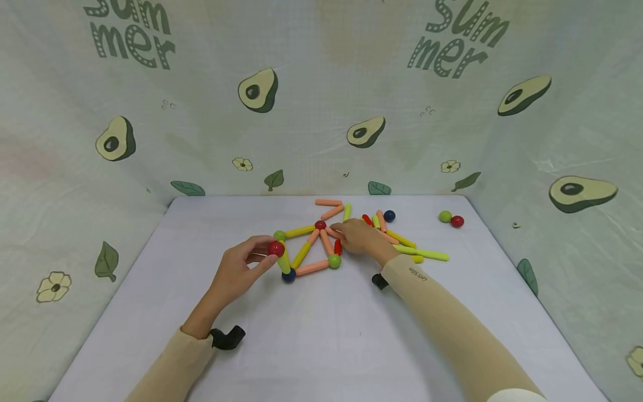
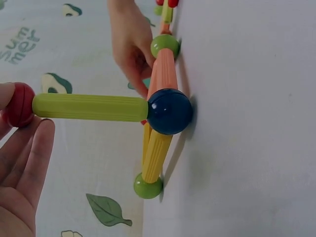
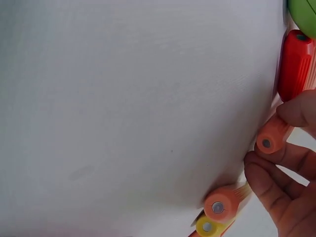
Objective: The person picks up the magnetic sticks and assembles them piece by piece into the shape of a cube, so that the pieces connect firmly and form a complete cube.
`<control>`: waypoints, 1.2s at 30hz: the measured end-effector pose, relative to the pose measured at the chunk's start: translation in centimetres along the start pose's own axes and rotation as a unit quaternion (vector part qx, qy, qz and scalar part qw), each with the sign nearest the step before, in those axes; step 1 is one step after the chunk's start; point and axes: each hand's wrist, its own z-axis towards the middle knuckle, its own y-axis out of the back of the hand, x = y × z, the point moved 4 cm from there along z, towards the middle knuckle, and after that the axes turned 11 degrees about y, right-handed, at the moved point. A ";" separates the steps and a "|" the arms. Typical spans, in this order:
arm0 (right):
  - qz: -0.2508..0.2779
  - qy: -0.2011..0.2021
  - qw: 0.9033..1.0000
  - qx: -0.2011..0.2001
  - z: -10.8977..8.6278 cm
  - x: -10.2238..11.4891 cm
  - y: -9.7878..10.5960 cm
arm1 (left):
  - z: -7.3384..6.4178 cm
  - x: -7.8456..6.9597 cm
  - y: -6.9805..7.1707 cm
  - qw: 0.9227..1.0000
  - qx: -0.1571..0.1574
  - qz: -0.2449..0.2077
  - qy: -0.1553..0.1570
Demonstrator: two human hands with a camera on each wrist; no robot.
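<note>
My left hand point(image 1: 243, 265) holds a red ball point(image 1: 276, 249) between thumb and fingers. From that ball a lime-green magnetic stick point(image 2: 91, 107) runs down to a dark blue ball point(image 2: 170, 111) on the table. The blue ball is a corner of a flat frame of orange and yellow sticks, with green balls point(image 1: 334, 261) and a red ball point(image 1: 320, 225) at other corners. At the frame's right side, my right hand point(image 1: 355, 235) pinches an orange stick point(image 3: 272, 134) by thumb and fingers. A short red stick point(image 3: 295, 66) lies beside it, close to a green ball.
Right of my right hand lies a loose pile of orange, yellow, red and lime sticks point(image 1: 422, 254). Another blue ball point(image 1: 389, 216) is behind it. A green ball point(image 1: 445, 216) and a red ball point(image 1: 457, 221) sit at the far right. Two orange sticks point(image 1: 329, 202) lie at the back.
</note>
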 end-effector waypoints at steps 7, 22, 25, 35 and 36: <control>0.015 0.016 0.999 0.029 -0.1 0.2 -0.3 | 0.3 -0.3 0.0 1.000 0.003 0.008 0.008; 0.064 0.003 0.997 -0.045 -2.6 0.7 3.8 | 0.9 -0.4 -0.3 0.999 0.002 0.019 0.032; 0.066 0.026 0.994 -0.088 -3.5 1.8 5.1 | 1.0 -0.5 -0.3 0.999 0.003 0.028 0.026; 0.055 0.217 0.948 -0.228 -5.7 7.9 7.9 | 1.6 -1.0 -0.7 0.999 0.008 0.034 0.026; 0.050 0.223 0.945 -0.235 -5.7 8.3 8.0 | 1.6 -1.1 -0.7 0.999 0.010 0.035 0.025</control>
